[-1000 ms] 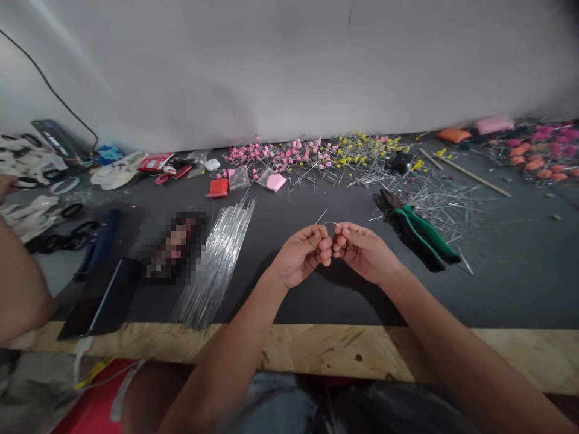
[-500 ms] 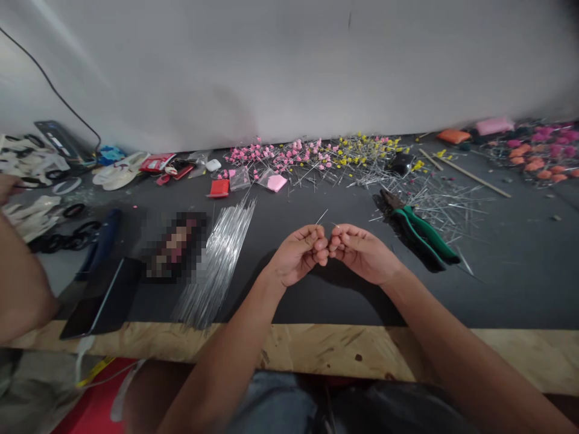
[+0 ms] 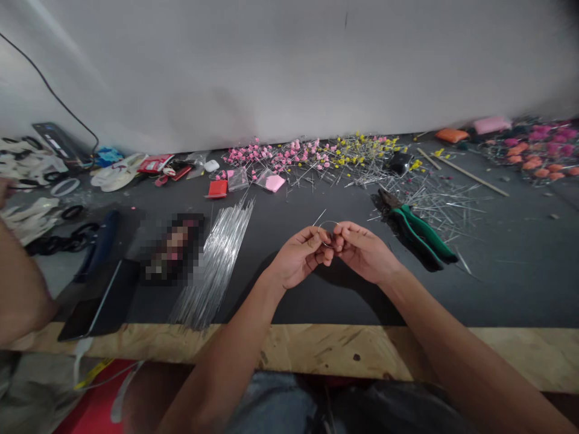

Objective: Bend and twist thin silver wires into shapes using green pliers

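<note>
A thin metal wire (image 3: 329,222) is bent into a small loop between my hands, above the dark tabletop. My left hand (image 3: 302,254) pinches it on one side, and a straight end sticks up past the fingers. On the other side my right hand (image 3: 362,250) is closed on the same wire, thumb against the fingers. The fingertips of both hands nearly meet and hide part of the loop. Left of my hands lies a bundle of straight silver wires (image 3: 219,259). Pliers with green and black handles (image 3: 420,232) rest to the right.
Pink-tipped wires (image 3: 280,154), yellow-tipped wires (image 3: 366,150) and loose wire pieces (image 3: 446,205) lie toward the wall. A dark phone (image 3: 102,298) sits near the wooden table edge (image 3: 316,349). Another person's arm (image 3: 22,283) reaches in at the left.
The wire between my hands now shows as a rounder, more closed loop. My left fingers have shifted slightly to the right, closer to my right hand.
</note>
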`<action>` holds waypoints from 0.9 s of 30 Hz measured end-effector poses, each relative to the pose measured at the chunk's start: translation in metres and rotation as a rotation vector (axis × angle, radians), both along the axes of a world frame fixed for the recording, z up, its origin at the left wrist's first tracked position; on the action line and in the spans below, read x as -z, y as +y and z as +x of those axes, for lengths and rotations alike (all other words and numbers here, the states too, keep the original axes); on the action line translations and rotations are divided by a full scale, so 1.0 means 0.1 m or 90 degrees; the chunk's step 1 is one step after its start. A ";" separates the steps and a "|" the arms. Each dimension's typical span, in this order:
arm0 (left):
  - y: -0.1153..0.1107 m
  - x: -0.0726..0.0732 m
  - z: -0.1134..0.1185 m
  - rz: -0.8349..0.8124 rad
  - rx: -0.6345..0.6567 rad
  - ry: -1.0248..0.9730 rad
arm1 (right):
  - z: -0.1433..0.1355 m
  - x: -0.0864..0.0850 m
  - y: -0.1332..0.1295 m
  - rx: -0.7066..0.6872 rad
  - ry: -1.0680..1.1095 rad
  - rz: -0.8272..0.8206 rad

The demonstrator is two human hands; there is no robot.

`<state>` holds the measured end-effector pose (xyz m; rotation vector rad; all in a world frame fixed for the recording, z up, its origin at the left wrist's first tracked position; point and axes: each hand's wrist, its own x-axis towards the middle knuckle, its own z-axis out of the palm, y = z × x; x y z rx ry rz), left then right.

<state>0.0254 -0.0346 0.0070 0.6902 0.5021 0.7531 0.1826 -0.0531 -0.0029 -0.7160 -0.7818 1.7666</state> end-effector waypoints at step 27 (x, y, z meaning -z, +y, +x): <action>0.00 0.05 0.00 0.002 -0.001 -0.044 | -0.07 0.01 -0.01 -0.001 0.070 0.000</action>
